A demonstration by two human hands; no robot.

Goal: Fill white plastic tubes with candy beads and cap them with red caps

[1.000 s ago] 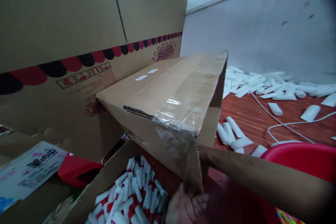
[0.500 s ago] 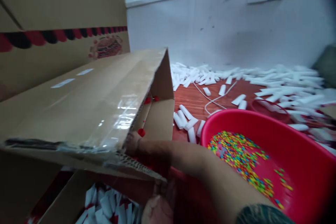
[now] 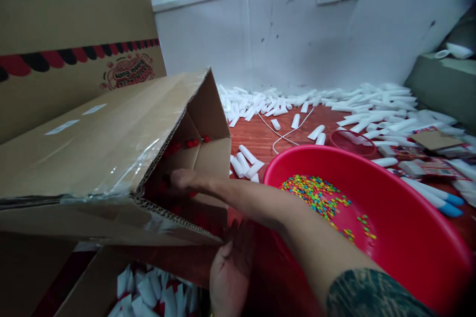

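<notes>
A large cardboard box (image 3: 92, 143) lies on its side, its open end turned to the right. Small red pieces that look like caps (image 3: 192, 142) lie inside. My right hand (image 3: 182, 180) reaches into that opening; its fingers fade into the shade, so what they touch is hidden. Below the lower edge of the opening, my left hand (image 3: 231, 267) is open, palm up with the fingers stretched out, and nothing shows on it. White tubes with red ends (image 3: 148, 290) fill another cardboard box below.
A red tub (image 3: 386, 178) with many small coloured candy-like pieces (image 3: 312, 195) stands on the right. White tubes (image 3: 372, 104) are heaped along the wall, near a red basket (image 3: 353, 142) and a thin white cord (image 3: 277, 133). A printed carton (image 3: 130, 70) rises behind.
My right hand has gone from the box's edge deeper into the opening. My left hand has come further into view with its palm turned up. The view has shifted right.
</notes>
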